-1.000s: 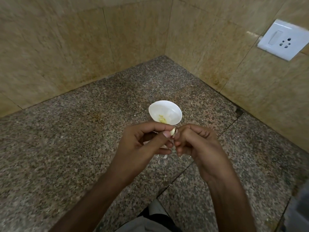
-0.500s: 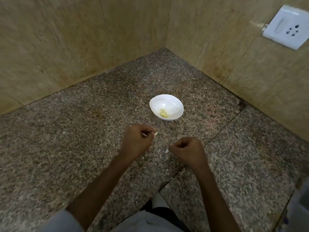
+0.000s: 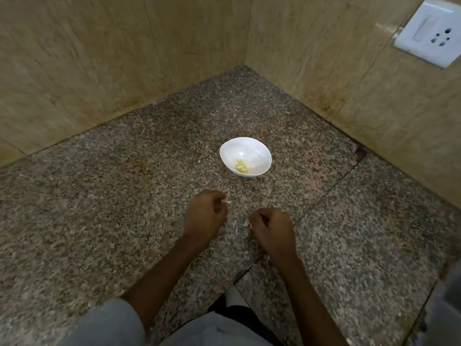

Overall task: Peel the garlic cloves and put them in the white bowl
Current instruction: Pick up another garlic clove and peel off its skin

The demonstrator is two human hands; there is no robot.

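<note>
1. plainly, the only fitting that could carry a mark is the white switch plate [image 3: 430, 33] on the right wall, with one rocker and a cluster of socket holes; any lettering on it is too small to read.
2. left hand [image 3: 205, 213] is curled, its thumb and fingertips pinching a small pale bit, probably a garlic clove [image 3: 227, 202], just above the granite counter [image 3: 112, 196].
3. right hand [image 3: 270, 227] is curled too, gripping a thin whitish peel flake [image 3: 247, 222] at its fingertips; the two hands are near each other but apart.
4. white bowl [image 3: 259, 151] sits beyond the hands, touching neither, with yellowish peeled cloves [image 3: 241, 167] in its near side.
5. bowl stands well apart from both tiled walls; bare granite spreads wide to the left, and a seam runs diagonally under the right wrist.
</note>
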